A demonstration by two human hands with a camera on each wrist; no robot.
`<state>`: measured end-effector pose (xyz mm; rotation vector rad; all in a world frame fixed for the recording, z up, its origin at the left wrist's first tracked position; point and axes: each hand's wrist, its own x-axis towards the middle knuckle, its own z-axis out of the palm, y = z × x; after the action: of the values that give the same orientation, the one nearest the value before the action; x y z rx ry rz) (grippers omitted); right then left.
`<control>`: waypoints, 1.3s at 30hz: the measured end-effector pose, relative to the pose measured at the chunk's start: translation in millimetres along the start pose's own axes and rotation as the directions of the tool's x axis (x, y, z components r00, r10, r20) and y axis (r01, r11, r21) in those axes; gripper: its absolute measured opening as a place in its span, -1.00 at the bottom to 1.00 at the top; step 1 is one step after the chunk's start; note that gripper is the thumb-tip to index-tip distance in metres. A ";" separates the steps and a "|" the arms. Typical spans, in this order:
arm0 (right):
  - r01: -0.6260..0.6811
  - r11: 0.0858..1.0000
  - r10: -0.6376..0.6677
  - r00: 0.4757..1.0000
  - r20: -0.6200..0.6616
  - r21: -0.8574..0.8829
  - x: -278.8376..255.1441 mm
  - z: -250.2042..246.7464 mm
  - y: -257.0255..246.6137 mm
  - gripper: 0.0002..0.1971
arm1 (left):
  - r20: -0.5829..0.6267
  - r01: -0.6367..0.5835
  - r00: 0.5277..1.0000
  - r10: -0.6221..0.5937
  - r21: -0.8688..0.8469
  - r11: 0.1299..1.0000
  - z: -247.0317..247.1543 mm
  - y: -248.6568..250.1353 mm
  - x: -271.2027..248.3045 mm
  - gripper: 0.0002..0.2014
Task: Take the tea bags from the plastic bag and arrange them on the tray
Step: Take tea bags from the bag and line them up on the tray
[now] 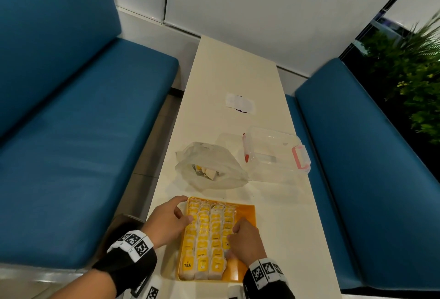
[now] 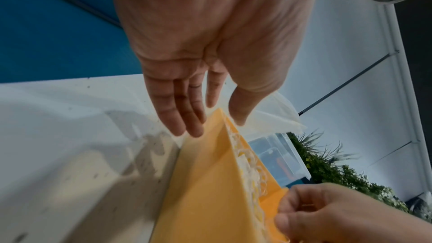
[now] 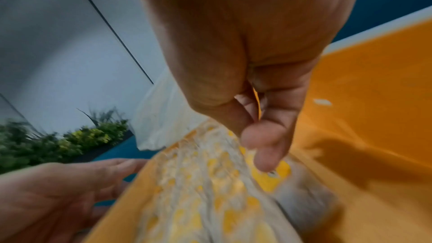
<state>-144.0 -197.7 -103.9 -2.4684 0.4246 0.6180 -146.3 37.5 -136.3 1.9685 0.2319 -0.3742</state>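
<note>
An orange tray (image 1: 250, 213) lies at the near end of the narrow white table (image 1: 238, 72). Several rows of yellow-tagged tea bags (image 1: 204, 234) fill its left and middle; the right strip is bare. My left hand (image 1: 183, 208) rests against the tray's left wall with straight fingers (image 2: 184, 117), holding nothing. My right hand (image 1: 232, 239) hovers over the rightmost row, fingers curled and pinching a tea bag's yellow tag (image 3: 275, 173) at that row's near end. Just beyond the tray sits the crumpled clear plastic bag (image 1: 209, 165), its mouth open and a few tea bags left inside.
A clear lidded box with pink latches (image 1: 276, 151) stands right of the bag. Farther along the table lies a white slip of paper (image 1: 240, 103). Blue benches (image 1: 83, 143) flank the table on both sides, and a green plant (image 1: 414, 72) stands at the far right.
</note>
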 end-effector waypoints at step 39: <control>0.397 0.890 -0.343 0.907 -0.246 0.224 2.5 -57.5 -104.0 -0.78 | 0.203 -0.166 0.979 0.019 0.738 0.654 -0.6 97.0 106.6 -0.55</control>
<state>-79.1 -148.8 -17.2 -2.2662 0.0901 0.1400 -15.1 -2.7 -92.3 2.7410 -0.1903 -0.6531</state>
